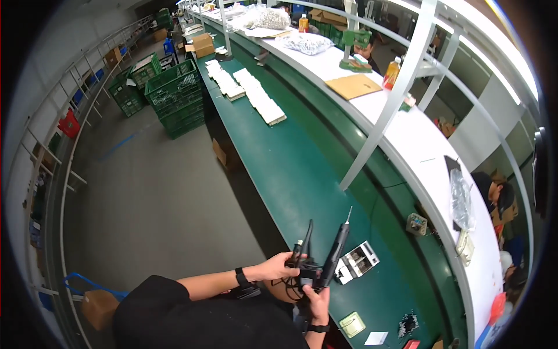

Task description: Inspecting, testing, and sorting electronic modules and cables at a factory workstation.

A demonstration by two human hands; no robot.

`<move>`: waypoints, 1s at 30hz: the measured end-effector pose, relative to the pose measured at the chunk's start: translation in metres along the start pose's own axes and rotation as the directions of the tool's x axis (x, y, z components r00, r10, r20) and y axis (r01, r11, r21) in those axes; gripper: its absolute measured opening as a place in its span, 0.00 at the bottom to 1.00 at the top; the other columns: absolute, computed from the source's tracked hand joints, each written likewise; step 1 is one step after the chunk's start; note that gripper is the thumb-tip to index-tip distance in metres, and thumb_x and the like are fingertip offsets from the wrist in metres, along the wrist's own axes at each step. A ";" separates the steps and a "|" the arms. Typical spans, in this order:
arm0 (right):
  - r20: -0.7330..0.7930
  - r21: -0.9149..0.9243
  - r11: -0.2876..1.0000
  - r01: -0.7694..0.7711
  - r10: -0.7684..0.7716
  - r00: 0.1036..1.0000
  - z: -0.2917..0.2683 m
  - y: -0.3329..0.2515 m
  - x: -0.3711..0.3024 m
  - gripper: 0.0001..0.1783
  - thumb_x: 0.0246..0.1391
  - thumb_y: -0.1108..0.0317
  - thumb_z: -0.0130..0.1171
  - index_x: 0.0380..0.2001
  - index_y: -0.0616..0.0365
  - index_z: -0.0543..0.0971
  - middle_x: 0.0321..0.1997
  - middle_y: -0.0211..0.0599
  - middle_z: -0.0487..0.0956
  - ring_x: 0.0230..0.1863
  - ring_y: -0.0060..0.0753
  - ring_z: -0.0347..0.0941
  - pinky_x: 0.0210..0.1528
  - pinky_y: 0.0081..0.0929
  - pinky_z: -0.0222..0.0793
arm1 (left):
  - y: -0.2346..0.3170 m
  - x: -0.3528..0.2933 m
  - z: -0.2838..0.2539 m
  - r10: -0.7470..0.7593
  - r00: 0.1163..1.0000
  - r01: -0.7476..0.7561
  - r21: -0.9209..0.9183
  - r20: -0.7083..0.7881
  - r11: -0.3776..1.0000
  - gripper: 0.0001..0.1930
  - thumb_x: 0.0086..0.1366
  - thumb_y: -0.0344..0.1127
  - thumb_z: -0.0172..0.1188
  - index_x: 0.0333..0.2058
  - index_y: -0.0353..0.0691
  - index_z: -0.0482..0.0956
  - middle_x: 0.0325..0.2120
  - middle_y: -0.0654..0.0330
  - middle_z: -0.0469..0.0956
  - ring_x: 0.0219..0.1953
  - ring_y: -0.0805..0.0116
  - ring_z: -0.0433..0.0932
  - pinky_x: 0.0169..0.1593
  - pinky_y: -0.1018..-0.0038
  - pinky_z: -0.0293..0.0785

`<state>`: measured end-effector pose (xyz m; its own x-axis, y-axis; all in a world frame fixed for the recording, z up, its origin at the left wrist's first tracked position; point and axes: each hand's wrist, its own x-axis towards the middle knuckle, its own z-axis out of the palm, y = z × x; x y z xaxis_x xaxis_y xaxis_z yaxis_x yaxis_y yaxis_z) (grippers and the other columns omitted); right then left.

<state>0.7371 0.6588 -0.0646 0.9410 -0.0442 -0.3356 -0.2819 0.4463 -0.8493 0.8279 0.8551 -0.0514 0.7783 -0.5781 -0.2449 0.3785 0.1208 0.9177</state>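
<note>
Close in front of my body I hold a black electric screwdriver, its thin bit pointing up and away. My right hand is closed around the screwdriver's lower end. My left hand grips a black power box, with fingers curled at its left side. A black cable loops below the box, and a plug end stands up above my left fingers. Just right of the screwdriver, a white and dark open device housing lies on the green bench.
White flat parts lie in rows farther up the bench. Green crates stand on the floor to the left. A metal post rises beside the white shelf. Screws and a pale green tray sit near right. Other people are beyond the shelf.
</note>
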 end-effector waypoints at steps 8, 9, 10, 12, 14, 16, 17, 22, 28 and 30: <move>0.059 -0.097 0.986 0.137 -0.132 0.990 0.004 0.026 0.014 0.22 0.67 0.64 0.60 0.58 0.61 0.68 0.53 0.36 0.75 0.48 0.32 0.76 0.49 0.34 0.76 | 0.008 0.014 0.006 0.258 0.886 -0.205 0.172 -0.386 0.963 0.20 0.62 0.37 0.73 0.46 0.38 0.73 0.38 0.64 0.80 0.42 0.76 0.79 0.47 0.73 0.78; 0.037 0.060 0.997 0.038 -0.040 0.999 0.002 0.026 0.009 0.20 0.68 0.64 0.58 0.57 0.61 0.68 0.52 0.37 0.75 0.47 0.33 0.77 0.44 0.34 0.77 | 0.012 0.012 0.006 0.263 0.849 -0.206 0.171 -0.459 0.964 0.19 0.63 0.36 0.73 0.45 0.39 0.72 0.40 0.63 0.82 0.43 0.75 0.80 0.46 0.74 0.79; 0.030 0.220 0.974 -0.059 0.054 0.998 0.000 0.026 0.006 0.18 0.70 0.64 0.56 0.56 0.61 0.68 0.52 0.39 0.75 0.46 0.33 0.78 0.40 0.34 0.79 | 0.017 0.014 0.003 0.265 0.853 -0.208 0.173 -0.449 0.963 0.19 0.63 0.36 0.73 0.45 0.39 0.72 0.40 0.63 0.82 0.43 0.75 0.80 0.46 0.74 0.79; -0.070 0.224 0.974 -0.016 0.033 0.997 -0.007 0.021 -0.002 0.17 0.71 0.64 0.55 0.55 0.60 0.68 0.50 0.39 0.75 0.41 0.32 0.77 0.33 0.31 0.76 | 0.036 0.023 -0.009 0.199 0.791 -0.353 -0.166 -0.578 0.921 0.15 0.68 0.39 0.67 0.44 0.41 0.71 0.40 0.61 0.82 0.40 0.72 0.81 0.45 0.71 0.80; -0.249 0.218 0.975 0.042 0.014 0.968 -0.018 0.015 -0.013 0.15 0.72 0.63 0.52 0.54 0.58 0.67 0.45 0.40 0.76 0.30 0.29 0.76 0.20 0.25 0.68 | 0.049 0.028 -0.026 0.111 0.741 -0.388 -0.287 -0.662 0.876 0.12 0.71 0.43 0.62 0.43 0.44 0.71 0.39 0.59 0.83 0.38 0.71 0.81 0.43 0.69 0.82; -0.272 0.256 0.962 0.092 -0.019 0.962 -0.045 0.008 -0.029 0.14 0.73 0.62 0.51 0.55 0.55 0.66 0.40 0.38 0.76 0.24 0.25 0.71 0.16 0.23 0.61 | 0.065 0.030 -0.047 0.132 0.706 -0.447 -0.294 -0.696 0.845 0.13 0.72 0.45 0.62 0.44 0.46 0.71 0.39 0.60 0.83 0.39 0.70 0.82 0.41 0.70 0.82; -0.274 0.280 0.950 0.136 -0.056 0.960 -0.059 0.003 -0.035 0.14 0.73 0.61 0.50 0.55 0.53 0.65 0.36 0.36 0.76 0.17 0.21 0.65 0.13 0.20 0.54 | 0.074 0.029 -0.060 0.161 0.690 -0.429 -0.220 -0.706 0.876 0.12 0.72 0.45 0.62 0.44 0.45 0.72 0.39 0.61 0.82 0.38 0.71 0.82 0.41 0.71 0.82; -0.523 0.164 0.961 0.225 -0.108 0.845 -0.111 -0.026 -0.061 0.12 0.74 0.60 0.48 0.54 0.51 0.68 0.21 0.22 0.61 0.14 0.14 0.51 0.14 0.19 0.45 | 0.114 0.040 -0.127 0.456 0.708 -0.153 0.512 -0.540 0.845 0.17 0.64 0.44 0.69 0.40 0.37 0.76 0.36 0.62 0.83 0.36 0.69 0.81 0.39 0.67 0.79; -0.558 0.328 0.880 0.345 -0.114 0.822 -0.158 -0.048 -0.040 0.21 0.74 0.46 0.45 0.50 0.52 0.71 0.18 0.20 0.53 0.13 0.14 0.42 0.15 0.21 0.35 | 0.158 0.035 -0.187 0.311 0.886 0.368 0.929 -0.343 -0.023 0.29 0.48 0.51 0.74 0.38 0.32 0.77 0.29 0.46 0.82 0.35 0.47 0.83 0.40 0.57 0.78; -0.588 0.332 0.879 0.342 -0.091 0.804 -0.188 -0.028 -0.030 0.21 0.74 0.44 0.45 0.49 0.51 0.69 0.18 0.20 0.54 0.13 0.15 0.43 0.15 0.21 0.36 | 0.146 0.042 -0.208 0.342 0.891 0.314 0.949 -0.300 0.016 0.27 0.49 0.49 0.73 0.38 0.31 0.77 0.29 0.47 0.82 0.35 0.51 0.83 0.39 0.59 0.78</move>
<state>0.6821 0.4793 -0.1073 0.6722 -0.6013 -0.4319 0.1362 0.6738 -0.7262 1.0203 1.0160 0.0070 0.9728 -0.2317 0.0016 -0.2256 -0.9456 0.2345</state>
